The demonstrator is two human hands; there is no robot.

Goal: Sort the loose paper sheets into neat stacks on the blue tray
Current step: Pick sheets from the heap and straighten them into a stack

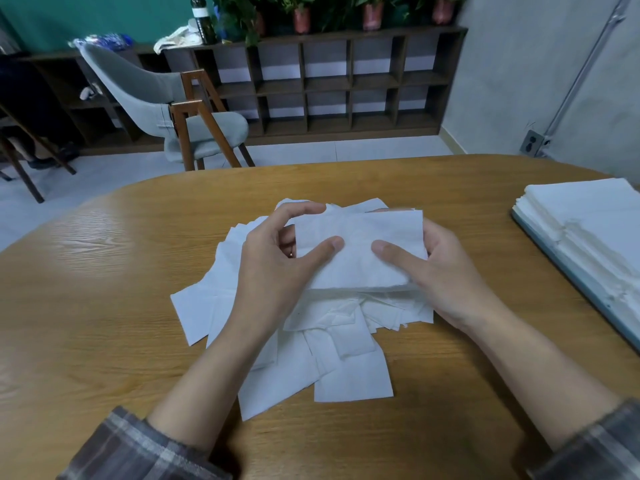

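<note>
Head view | blue tray (568, 271): neat stacks (585, 220), table's right edge | left hand (277, 268), right hand (440, 275): fingers pinching small bundle (360, 251) over loose sheets (311, 341)

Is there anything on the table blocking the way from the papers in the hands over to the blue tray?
Nothing visible does. Both hands, left and right, hold a small stack of sheets above the loose pile. Only bare wooden table lies between it and the blue tray on the right, already carrying stacks.

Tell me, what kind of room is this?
Probably an office or meeting room: a big wooden table, a grey chair, and a cubby shelf topped with potted plants.
</note>
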